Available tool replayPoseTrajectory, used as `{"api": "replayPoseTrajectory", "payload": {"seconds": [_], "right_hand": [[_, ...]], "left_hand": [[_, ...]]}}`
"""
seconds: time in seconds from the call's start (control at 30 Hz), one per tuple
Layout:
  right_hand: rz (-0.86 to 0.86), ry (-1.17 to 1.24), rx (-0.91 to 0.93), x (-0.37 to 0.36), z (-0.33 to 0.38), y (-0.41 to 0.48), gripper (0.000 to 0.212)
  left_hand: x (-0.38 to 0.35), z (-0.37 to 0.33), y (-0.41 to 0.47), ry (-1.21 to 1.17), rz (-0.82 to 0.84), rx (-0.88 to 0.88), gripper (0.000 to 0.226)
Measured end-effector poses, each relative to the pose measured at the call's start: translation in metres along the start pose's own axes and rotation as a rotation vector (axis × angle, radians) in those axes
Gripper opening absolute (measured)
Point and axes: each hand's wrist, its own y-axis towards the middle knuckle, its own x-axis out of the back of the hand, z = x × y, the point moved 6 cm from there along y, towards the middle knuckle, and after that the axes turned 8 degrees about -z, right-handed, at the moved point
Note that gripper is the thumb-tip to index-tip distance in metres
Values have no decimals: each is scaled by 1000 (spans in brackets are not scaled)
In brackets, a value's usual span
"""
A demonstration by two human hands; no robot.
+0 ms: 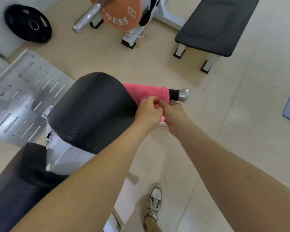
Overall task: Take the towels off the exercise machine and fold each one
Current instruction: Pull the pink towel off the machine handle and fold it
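Pink cloth marks the job: a towel (146, 92) is draped over the black handle (174, 94) with the chrome end cap. The handle sticks out to the right from behind the machine's black back pad (94, 111). The towel sits between the pad and the cap, its near edge hanging down towards the person.

Both hands meet at that near edge, almost touching. The left hand (148, 113) has its fingers (153, 102) curled in and pinching a fold of the cloth. The right hand (172, 114), just beside it, also has its fingers bent tight on the edge. Neither hand is spread wide, and both hold the towel.

The step in hand looks like the taking-off: the towel is gripped but not yet lifted from the handle, and no folding has begun. The next move probably calls for raising the cloth up and clear of the handle, or sliding it right past the cap. The hands would then part along the edge to stretch it flat for the first fold.

A grip this close together may let the cloth bunch or snag on the cap. The flat bench (219, 25) far to the right might serve as a folding surface. I cannot tell from here whether other towels wait on the machine.
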Motion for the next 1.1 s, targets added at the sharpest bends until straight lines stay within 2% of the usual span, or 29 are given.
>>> {"api": "replayPoseTrajectory", "payload": {"seconds": [0.1, 0.2, 0.3, 0.4, 0.53, 0.57, 0.67, 0.7, 0.73, 0.77, 0.83, 0.87, 0.9, 0.93, 1.0, 1.1], "right_hand": [[72, -9, -14, 5, 7, -24, 22], [173, 183, -115, 8, 17, -64, 22], [197, 357, -181, 5, 30, -108, 21], [232, 322, -116, 3, 43, -161, 19], [497, 155, -5, -15, 69, -251, 24], [464, -5, 97, -17, 75, -265, 29], [126, -596, 646, -19, 109, -309, 47], [105, -682, 809, -27, 120, -332, 58], [179, -735, 904, -38, 127, -356, 68], [324, -791, 932, -52, 129, -380, 72], [717, -906, 805, -82, 118, -419, 57], [903, -909, 703, -92, 108, -436, 43], [1015, -857, 596, -99, 101, -448, 31], [1066, -752, 474, -106, 96, -455, 28], [1139, -515, 260, -116, 89, -466, 40], [1280, -417, 192, -128, 86, -476, 34]], "left_hand": [[15, 1, -19, -93, 34, 71, 26], [38, -13, -49, -108, 51, 64, 23], [70, -31, -81, -104, 0, 32, 26], [107, -44, -115, -92, 7, 20, 31], [176, -50, -171, -203, -12, -39, 14], [193, -51, -187, -235, -4, -69, 12], [238, -47, -236, -226, 97, -176, 15], [252, -45, -253, -207, 165, -190, 17], [267, -42, -270, -191, 255, -192, 19], [282, -39, -285, -180, 350, -189, 20], [317, -33, -310, -216, 456, -199, 21], [335, -30, -320, -276, 453, -206, 21], [352, -27, -327, -364, 431, -199, 22], [369, -22, -331, -465, 402, -175, 24], [395, -13, -340, -628, 370, -132, 24], [425, -1, -346, -695, 278, -140, 23]]}}
